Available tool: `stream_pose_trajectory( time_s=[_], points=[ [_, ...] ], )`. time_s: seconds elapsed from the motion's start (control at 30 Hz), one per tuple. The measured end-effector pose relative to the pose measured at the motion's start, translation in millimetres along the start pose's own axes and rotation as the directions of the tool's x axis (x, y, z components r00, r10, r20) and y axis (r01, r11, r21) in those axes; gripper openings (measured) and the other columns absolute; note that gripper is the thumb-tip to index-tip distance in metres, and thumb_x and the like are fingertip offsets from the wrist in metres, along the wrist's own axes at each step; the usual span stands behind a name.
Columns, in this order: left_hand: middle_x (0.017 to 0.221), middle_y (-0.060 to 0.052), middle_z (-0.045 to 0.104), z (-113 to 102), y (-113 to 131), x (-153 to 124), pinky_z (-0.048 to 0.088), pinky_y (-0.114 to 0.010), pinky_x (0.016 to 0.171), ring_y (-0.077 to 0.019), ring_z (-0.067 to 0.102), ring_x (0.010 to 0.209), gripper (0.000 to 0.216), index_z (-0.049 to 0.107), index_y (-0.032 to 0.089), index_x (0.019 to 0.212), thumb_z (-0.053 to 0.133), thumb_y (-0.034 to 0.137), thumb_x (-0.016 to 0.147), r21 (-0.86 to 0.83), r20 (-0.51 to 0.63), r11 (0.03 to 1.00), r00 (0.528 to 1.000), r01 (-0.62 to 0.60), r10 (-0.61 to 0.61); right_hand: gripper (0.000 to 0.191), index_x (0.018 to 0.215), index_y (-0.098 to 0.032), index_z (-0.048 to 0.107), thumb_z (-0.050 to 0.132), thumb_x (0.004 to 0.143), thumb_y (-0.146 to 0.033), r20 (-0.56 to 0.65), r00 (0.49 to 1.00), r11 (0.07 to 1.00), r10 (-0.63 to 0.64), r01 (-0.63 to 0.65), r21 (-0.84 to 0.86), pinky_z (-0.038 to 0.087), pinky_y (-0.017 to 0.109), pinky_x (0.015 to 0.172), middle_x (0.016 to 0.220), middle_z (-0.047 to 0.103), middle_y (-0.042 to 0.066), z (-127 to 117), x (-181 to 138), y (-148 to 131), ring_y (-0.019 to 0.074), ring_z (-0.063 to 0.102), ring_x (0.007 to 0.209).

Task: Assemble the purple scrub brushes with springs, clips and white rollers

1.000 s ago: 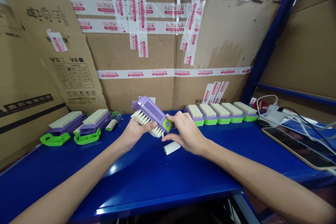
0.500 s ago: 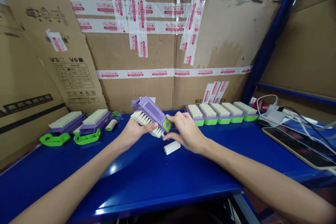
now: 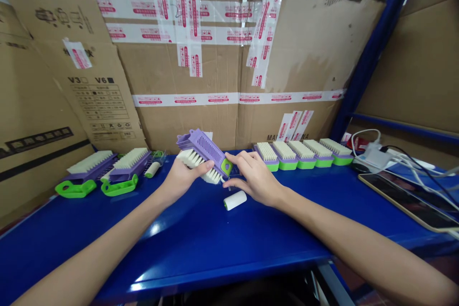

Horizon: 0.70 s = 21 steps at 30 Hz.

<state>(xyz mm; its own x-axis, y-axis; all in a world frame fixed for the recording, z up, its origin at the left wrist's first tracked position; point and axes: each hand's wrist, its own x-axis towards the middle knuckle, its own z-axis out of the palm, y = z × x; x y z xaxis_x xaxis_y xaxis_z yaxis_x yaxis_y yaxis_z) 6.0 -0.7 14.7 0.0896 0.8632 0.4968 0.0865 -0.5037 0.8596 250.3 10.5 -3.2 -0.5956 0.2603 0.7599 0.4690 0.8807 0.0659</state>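
A purple scrubbing brush (image 3: 206, 147) with cream bristles is held tilted above the blue table, its bristles facing down and left. My left hand (image 3: 184, 177) is closed around it from the bristle side, with the thumb along its lower edge. At the lower right end, a green end piece (image 3: 226, 167) sits against the purple body. My right hand (image 3: 256, 179) pinches this end, index finger on top and thumb beneath. Below the hands lies a white roller (image 3: 235, 200) with a green end.
Several brushes with green bases (image 3: 303, 157) stand in a row at the back right. Two purple brushes (image 3: 131, 161) with green handles (image 3: 120, 186) lie at left, near another roller (image 3: 152, 169). A phone (image 3: 405, 196) and a charger with cables (image 3: 375, 155) occupy the right side. Cardboard (image 3: 186, 119) walls the back.
The brush has shifted slightly to the left and tilted a little with my hands. My left thumb has moved slightly left along it. The grip of both hands stays much the same.
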Motion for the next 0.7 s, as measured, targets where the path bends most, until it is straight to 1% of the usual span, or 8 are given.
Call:
stream_pose_trajectory(
  time_s=[0.17,0.33,0.5,0.6,0.7],
  points=[
    [0.098,-0.008,0.082,1.0,3.4,-0.1,0.065,-0.034,0.08,-0.0223,0.075,0.084,0.042,0.077,0.017,0.099,0.091,0.05,0.077,0.008,0.005,1.0,1.0,0.004,-0.004,0.064,0.151,-0.015,0.049,0.053,0.108,-0.062,0.038,0.999,0.999,0.032,-0.032,0.009,0.052,0.045,0.09,0.104,0.071,0.01,-1.1,0.1,0.0,0.027,0.069,0.097],
    [0.094,-0.007,0.082,0.8,5.4,1.0,0.064,-0.034,0.077,-0.022,0.075,0.081,0.038,0.077,0.017,0.096,0.09,0.048,0.077,0.037,0.009,0.999,1.0,-0.006,0.006,0.064,0.147,-0.008,0.051,0.054,0.108,-0.059,0.014,1.0,1.0,-0.001,0.001,0.009,0.053,0.044,0.087,0.109,0.072,0.013,-1.3,0.1,0.3,0.0274,0.068,0.1],
    [0.094,-0.007,0.082,-0.2,5.0,1.2,0.064,-0.035,0.077,-0.0225,0.075,0.081,0.038,0.077,0.017,0.096,0.09,0.048,0.077,0.06,0.004,0.998,1.0,-0.028,0.027,0.063,0.148,-0.008,0.05,0.054,0.108,-0.057,0.025,1.0,1.0,-0.005,0.004,0.014,0.054,0.044,0.088,0.11,0.072,0.014,-1.9,0.2,0.7,0.0276,0.068,0.101],
    [0.098,-0.008,0.083,-1.1,3.0,1.0,0.065,-0.036,0.081,-0.0231,0.076,0.084,0.039,0.078,0.017,0.098,0.09,0.047,0.077,0.058,0.005,0.998,1.0,-0.028,0.028,0.065,0.147,-0.007,0.05,0.051,0.108,-0.058,0.037,0.999,1.0,-0.002,0.001,0.024,0.055,0.043,0.087,0.109,0.071,0.014,-1.9,0.3,0.9,0.0275,0.068,0.1],
    [0.097,-0.008,0.082,-2.0,0.4,1.0,0.065,-0.036,0.081,-0.0231,0.076,0.084,0.038,0.078,0.017,0.097,0.09,0.048,0.077,0.065,0.006,0.998,1.0,-0.019,0.019,0.064,0.149,-0.009,0.049,0.049,0.109,-0.059,0.054,0.999,0.999,0.007,-0.009,0.032,0.056,0.044,0.086,0.11,0.07,0.013,-1.6,-0.1,1.2,0.0276,0.068,0.1]
  ],
)
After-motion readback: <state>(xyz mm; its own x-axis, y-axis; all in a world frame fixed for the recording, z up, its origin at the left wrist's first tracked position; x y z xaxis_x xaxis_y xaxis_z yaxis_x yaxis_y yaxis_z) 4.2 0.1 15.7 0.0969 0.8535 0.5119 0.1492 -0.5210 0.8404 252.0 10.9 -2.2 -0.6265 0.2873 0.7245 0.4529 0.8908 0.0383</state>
